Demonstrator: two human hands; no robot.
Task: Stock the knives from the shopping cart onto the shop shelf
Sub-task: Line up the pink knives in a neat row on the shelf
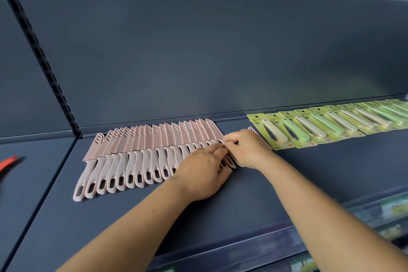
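Nearest the camera, two bare forearms reached up and forward from the lower edge of the view over the front lip of the dark grey shelf. The left hand lay palm down on the right-hand end of a row of pink knives, its fingers fairly straight and resting over the handles there, with the fingertips reaching toward the other hand. The right hand sat just beside it, touching it at the fingertips; its fingers were curled and pinched the last pink knife of the row at about the junction of handle and sheath. A further pink sheath tip showed just beyond the right hand's knuckles.

The pink knives lay flat on the shelf, overlapping like fanned cards, looped handles toward the viewer and slotted sheaths pointing to the back panel. To the right, and near the right hand, ran a second overlapping row of carded knives on yellow-green backing cards, with cream and green handles alternating, extending to the right edge of the view.

At the far left, on the adjoining shelf section, a blurred red and black object was partly visible. A slotted upright separated the two sections.
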